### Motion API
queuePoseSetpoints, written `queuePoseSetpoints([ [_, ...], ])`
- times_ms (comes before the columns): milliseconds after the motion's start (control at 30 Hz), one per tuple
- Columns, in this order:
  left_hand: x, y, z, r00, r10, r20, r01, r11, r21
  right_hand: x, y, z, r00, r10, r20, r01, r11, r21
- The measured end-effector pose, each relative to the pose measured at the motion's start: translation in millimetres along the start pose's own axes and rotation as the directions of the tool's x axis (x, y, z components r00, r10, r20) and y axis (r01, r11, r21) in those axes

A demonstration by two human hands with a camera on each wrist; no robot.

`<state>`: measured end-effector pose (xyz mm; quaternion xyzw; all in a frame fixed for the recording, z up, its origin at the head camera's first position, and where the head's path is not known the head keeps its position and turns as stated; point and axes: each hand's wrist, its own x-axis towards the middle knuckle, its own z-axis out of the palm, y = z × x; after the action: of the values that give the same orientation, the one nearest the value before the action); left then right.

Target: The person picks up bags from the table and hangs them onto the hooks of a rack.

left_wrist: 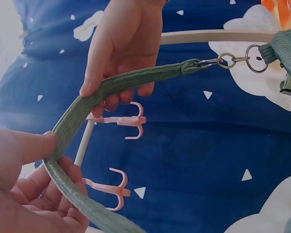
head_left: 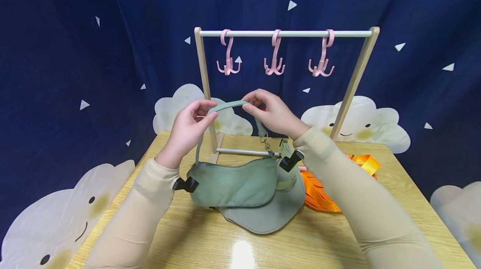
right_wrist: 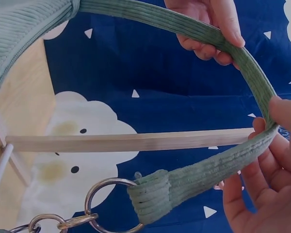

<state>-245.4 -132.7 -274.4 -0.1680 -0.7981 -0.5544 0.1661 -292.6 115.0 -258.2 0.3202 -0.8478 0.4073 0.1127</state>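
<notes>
A green corduroy shoulder bag (head_left: 234,184) hangs upright just over the table, its strap (head_left: 229,105) raised in an arch. My left hand (head_left: 191,129) pinches the left bend of the strap between thumb and fingers. On the other side of the arch, my right hand (head_left: 272,112) pinches the strap too. Metal rings and a short chain (right_wrist: 77,221) join the strap's right end to the bag. Behind and partly under the bag lies a grey-green cap (head_left: 268,214), much of it hidden.
A wooden rack with a white bar (head_left: 300,34) stands behind the bag. Three pink hooks, including the left one (head_left: 228,62), hang from it. Orange ribbon-like material (head_left: 319,191) lies at right on the wooden table (head_left: 188,235), partly behind my right forearm.
</notes>
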Motion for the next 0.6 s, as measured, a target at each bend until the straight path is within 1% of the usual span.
queuePoseSetpoints([
  [167, 3.2, 5.1, 0.1, 1.0, 0.009, -0.019, -0.01, 1.0, -0.011, 2, -4, -2, 1.0, -0.006, -0.006, 0.006, 1.0, 0.021],
  [300, 7.6, 7.4, 0.7, 0.999, 0.007, -0.032, -0.007, 1.0, -0.012, 6, -7, -3, 1.0, 0.001, -0.02, 0.0, 1.0, 0.017],
  [433, 14.0, 9.6, 2.2, 0.998, 0.013, -0.063, -0.015, 0.999, -0.041, 10, -9, -3, 0.998, 0.02, -0.06, -0.019, 1.0, 0.02],
  [600, 24.3, 8.8, 5.5, 0.993, 0.022, -0.115, -0.033, 0.995, -0.092, 19, -10, -2, 0.992, 0.047, -0.12, -0.04, 0.997, 0.059],
])
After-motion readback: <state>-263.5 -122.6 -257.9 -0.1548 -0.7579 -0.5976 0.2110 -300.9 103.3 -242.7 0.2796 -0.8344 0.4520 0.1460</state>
